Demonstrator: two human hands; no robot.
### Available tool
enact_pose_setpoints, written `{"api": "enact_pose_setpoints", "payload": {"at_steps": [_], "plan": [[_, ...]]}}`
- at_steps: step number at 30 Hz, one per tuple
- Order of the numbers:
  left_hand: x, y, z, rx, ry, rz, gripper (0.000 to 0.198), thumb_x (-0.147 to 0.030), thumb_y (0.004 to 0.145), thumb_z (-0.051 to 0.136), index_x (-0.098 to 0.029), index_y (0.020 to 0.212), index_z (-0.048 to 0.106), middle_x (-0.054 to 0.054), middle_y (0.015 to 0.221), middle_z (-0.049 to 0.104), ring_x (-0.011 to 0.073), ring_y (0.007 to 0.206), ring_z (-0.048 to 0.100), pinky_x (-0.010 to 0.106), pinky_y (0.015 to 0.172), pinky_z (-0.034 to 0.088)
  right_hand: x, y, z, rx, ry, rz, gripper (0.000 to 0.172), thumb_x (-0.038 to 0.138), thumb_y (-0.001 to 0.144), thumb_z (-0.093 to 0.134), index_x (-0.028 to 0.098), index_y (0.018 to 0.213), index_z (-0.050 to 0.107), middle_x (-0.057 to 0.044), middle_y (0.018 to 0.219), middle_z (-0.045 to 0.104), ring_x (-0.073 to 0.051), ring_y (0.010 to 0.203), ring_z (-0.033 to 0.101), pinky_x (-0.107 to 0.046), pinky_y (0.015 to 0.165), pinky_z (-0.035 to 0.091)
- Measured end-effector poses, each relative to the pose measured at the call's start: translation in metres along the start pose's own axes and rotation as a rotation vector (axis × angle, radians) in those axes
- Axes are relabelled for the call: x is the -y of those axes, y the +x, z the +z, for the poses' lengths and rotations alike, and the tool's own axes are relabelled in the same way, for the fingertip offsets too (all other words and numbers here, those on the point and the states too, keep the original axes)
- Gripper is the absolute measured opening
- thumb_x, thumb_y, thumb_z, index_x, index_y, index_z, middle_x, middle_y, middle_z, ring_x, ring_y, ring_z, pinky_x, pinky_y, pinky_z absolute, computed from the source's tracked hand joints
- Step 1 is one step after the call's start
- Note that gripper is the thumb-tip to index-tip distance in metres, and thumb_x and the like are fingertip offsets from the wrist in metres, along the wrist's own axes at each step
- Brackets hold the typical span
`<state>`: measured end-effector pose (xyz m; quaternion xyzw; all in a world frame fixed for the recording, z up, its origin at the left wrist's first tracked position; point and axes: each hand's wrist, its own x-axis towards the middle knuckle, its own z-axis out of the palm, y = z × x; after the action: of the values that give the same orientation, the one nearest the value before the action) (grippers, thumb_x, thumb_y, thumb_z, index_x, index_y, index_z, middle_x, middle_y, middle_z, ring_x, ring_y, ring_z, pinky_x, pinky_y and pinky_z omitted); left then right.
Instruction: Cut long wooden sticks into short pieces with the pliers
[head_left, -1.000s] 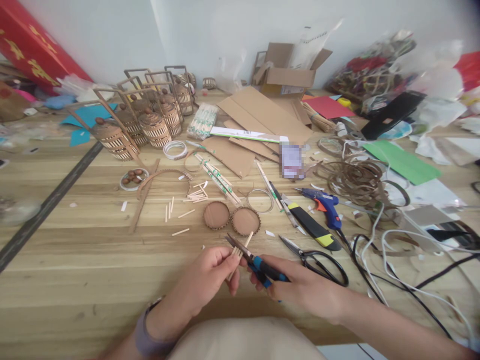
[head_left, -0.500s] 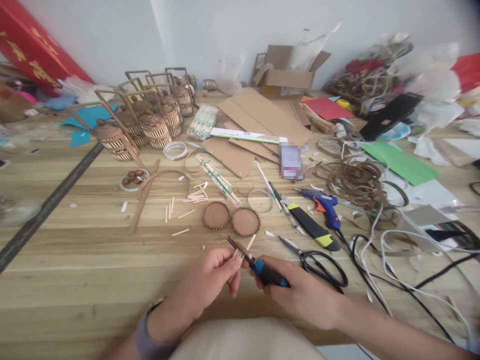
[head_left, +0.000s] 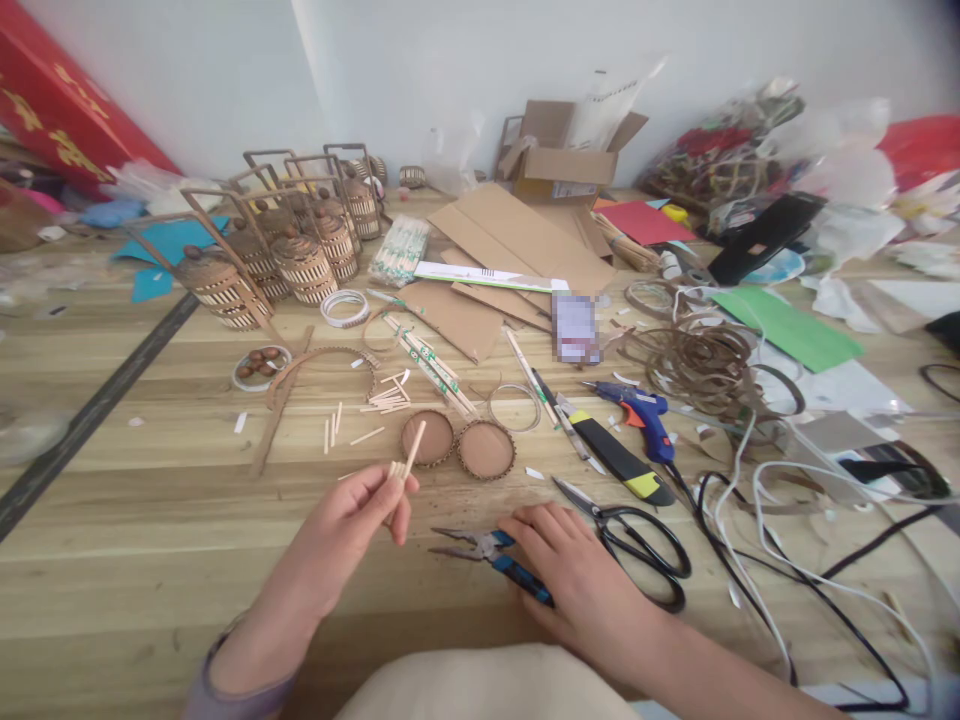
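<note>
My left hand [head_left: 349,535] is closed in a pinch around a few short wooden sticks [head_left: 415,448]; one pokes up well past the others. Low over the table, my right hand [head_left: 581,565] is wrapped over the blue-and-black handles of needle-nose pliers [head_left: 484,545], whose jaws are spread and point left. Two round brown shallow discs with notched rims, a left one [head_left: 427,438] and a right one [head_left: 486,449], lie just beyond my hands. Cut stick pieces [head_left: 388,397] are scattered to their left. Black-handled scissors [head_left: 637,540] lie right beside my right hand.
A yellow-black utility knife [head_left: 619,458] and a blue glue gun [head_left: 637,410] lie to the right, with cables [head_left: 720,530] trailing. Several small lidded baskets with tall handles [head_left: 304,265] stand back left. Cardboard sheets [head_left: 525,235] and coiled brown strips [head_left: 694,345] lie farther back.
The pliers, which were at the sticks, have come away to the right and down, their jaws now spread. My left hand has moved left with the sticks.
</note>
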<state>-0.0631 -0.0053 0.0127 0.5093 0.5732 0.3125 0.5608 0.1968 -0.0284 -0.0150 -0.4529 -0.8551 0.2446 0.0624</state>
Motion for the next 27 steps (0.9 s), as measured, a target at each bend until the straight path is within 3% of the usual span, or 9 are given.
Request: {"api": "enact_pose_setpoints", "payload": {"at_steps": [3, 6, 9, 14, 16, 18, 20, 23, 27], "plan": [[-0.003, 0.001, 0.012, 0.107, 0.038, -0.004, 0.040, -0.049, 0.093, 0.043, -0.020, 0.069, 0.058, 0.000, 0.062, 0.062, 0.0186, 0.078, 0.057, 0.028, 0.079, 0.041, -0.003, 0.003, 0.020, -0.090, -0.179, -0.079, 0.046, 0.019, 0.079, 0.065, 0.015, 0.125, 0.058, -0.015, 0.113, 0.065, -0.033, 0.105, 0.057, -0.051, 0.091, 0.048], [-0.005, 0.003, 0.023, 0.179, 0.022, -0.033, 0.035, -0.048, 0.094, 0.042, -0.019, 0.084, 0.059, -0.001, 0.065, 0.064, 0.0165, 0.066, 0.056, 0.028, 0.070, 0.043, -0.006, 0.006, 0.024, -0.148, -0.207, -0.120, 0.051, 0.034, 0.082, 0.069, 0.015, 0.127, 0.057, -0.017, 0.120, 0.064, -0.034, 0.112, 0.056, -0.053, 0.096, 0.046], [-0.007, 0.003, 0.029, 0.205, 0.095, -0.040, 0.034, -0.045, 0.095, 0.041, -0.019, 0.080, 0.058, 0.000, 0.070, 0.066, 0.0166, 0.070, 0.060, 0.027, 0.070, 0.044, -0.005, 0.008, 0.012, -0.228, -0.187, -0.163, 0.048, 0.042, 0.084, 0.068, 0.015, 0.123, 0.059, -0.015, 0.118, 0.065, -0.032, 0.114, 0.055, -0.053, 0.101, 0.042], [-0.008, 0.000, 0.036, 0.236, 0.299, 0.008, 0.034, -0.038, 0.096, 0.038, -0.021, 0.070, 0.052, 0.001, 0.069, 0.065, 0.0169, 0.065, 0.061, 0.027, 0.066, 0.043, 0.004, 0.023, -0.015, -0.502, -0.319, -0.289, 0.025, 0.026, 0.095, 0.055, 0.016, 0.118, 0.061, -0.014, 0.115, 0.065, -0.029, 0.115, 0.052, -0.044, 0.096, 0.040], [-0.008, -0.001, 0.041, 0.230, 0.395, 0.045, 0.034, -0.033, 0.097, 0.037, -0.021, 0.069, 0.053, 0.001, 0.069, 0.066, 0.0179, 0.066, 0.062, 0.027, 0.066, 0.042, 0.006, 0.033, -0.017, -0.499, -0.389, -0.315, 0.021, 0.021, 0.096, 0.053, 0.017, 0.114, 0.063, -0.011, 0.108, 0.067, -0.026, 0.103, 0.055, -0.039, 0.087, 0.041], [-0.008, -0.001, 0.044, 0.192, 0.524, 0.077, 0.030, -0.027, 0.096, 0.036, -0.021, 0.074, 0.055, 0.004, 0.073, 0.068, 0.0201, 0.070, 0.064, 0.029, 0.067, 0.042, 0.007, 0.041, -0.015, -0.433, -0.421, -0.306, 0.014, 0.019, 0.095, 0.053, 0.019, 0.098, 0.066, -0.006, 0.088, 0.067, -0.021, 0.080, 0.055, -0.034, 0.073, 0.037], [-0.006, -0.001, 0.047, 0.146, 0.674, 0.087, 0.026, -0.023, 0.096, 0.036, -0.020, 0.084, 0.060, 0.007, 0.080, 0.071, 0.0233, 0.076, 0.066, 0.031, 0.068, 0.042, 0.007, 0.046, -0.010, -0.381, -0.424, -0.278, 0.019, 0.020, 0.095, 0.054, 0.020, 0.080, 0.064, -0.002, 0.071, 0.061, -0.019, 0.066, 0.050, -0.034, 0.064, 0.030], [-0.003, 0.000, 0.049, 0.114, 0.865, 0.078, 0.027, -0.018, 0.096, 0.035, -0.019, 0.098, 0.062, 0.012, 0.088, 0.073, 0.0271, 0.081, 0.068, 0.033, 0.069, 0.043, 0.007, 0.049, -0.004, -0.345, -0.392, -0.228, 0.025, 0.022, 0.095, 0.055, 0.020, 0.070, 0.060, -0.001, 0.066, 0.060, -0.017, 0.064, 0.048, -0.034, 0.062, 0.024], [-0.002, 0.001, 0.051, 0.116, 0.970, 0.050, 0.031, -0.013, 0.094, 0.033, -0.017, 0.101, 0.063, 0.014, 0.089, 0.073, 0.0291, 0.084, 0.069, 0.035, 0.070, 0.046, 0.010, 0.049, -0.003, -0.323, -0.332, -0.170, 0.024, 0.020, 0.093, 0.055, 0.020, 0.069, 0.061, 0.000, 0.064, 0.060, -0.016, 0.062, 0.049, -0.033, 0.063, 0.023]]}}
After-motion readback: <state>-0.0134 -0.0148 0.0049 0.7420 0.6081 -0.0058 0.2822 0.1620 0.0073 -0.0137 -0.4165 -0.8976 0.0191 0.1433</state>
